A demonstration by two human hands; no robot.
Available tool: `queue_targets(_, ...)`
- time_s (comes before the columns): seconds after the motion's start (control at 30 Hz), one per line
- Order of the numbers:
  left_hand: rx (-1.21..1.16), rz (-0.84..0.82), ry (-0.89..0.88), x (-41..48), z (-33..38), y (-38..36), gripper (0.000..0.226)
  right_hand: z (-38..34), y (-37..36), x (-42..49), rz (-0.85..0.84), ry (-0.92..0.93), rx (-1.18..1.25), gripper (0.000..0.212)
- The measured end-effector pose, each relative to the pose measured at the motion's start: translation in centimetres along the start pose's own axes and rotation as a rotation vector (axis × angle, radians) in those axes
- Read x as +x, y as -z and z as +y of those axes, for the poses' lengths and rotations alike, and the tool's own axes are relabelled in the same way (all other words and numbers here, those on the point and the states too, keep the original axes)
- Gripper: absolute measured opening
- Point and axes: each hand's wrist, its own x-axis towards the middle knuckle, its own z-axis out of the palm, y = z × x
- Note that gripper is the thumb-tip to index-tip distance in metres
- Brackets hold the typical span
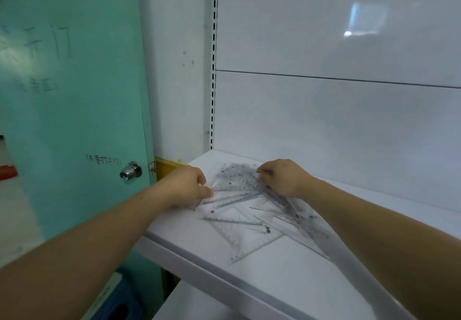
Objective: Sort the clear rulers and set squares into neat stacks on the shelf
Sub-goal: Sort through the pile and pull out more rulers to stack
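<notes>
On the shelf, the left hand is pinching one edge of the pile of clear rulers; the right hand is gripping its far side.

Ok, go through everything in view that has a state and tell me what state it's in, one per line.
Ruler bunch: layered, on the shelf, held between both hands.
Left hand: fingers curled, gripping the bunch's left edge.
Right hand: fingers curled, gripping the bunch's right side.
Loose rulers and set squares: scattered, overlapping at angles, unsorted.
Green door: shut or ajar, cannot tell.
</notes>
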Motion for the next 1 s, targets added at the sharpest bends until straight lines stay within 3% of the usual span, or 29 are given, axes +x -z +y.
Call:
queue_targets(0.13, -0.121, 0.026, -0.047, -0.3, -0.7, 0.1, 0.042, -0.3, -0.3, -0.9, 0.165, -0.077, 0.025, 0.028)
queue_targets(0.3, -0.186, 0.135, -0.217, -1.7, -0.7, 0.4, 0.038, -1.8, 0.6, -3.3, 0.267, -0.225, 0.536, 0.036)
queue_targets(0.53, -0.311, 0.142, -0.328, -1.8, 0.3, 0.0, 0.041, -3.1, 0.5, -7.8, 0.305, -0.314, 0.632, 0.044)
queue_targets(0.73, -0.36, 0.09, -0.387, -2.4, 2.4, -1.6, 0.041, -2.7, 0.8, -11.8, 0.521, -0.528, 0.781, 0.024)
queue_targets(1.0, -0.391, 0.019, -0.52, -5.6, 8.9, -3.7, 0.047, 0.4, 3.4, -20.1, 0.563, -0.658, 0.744, 0.039)
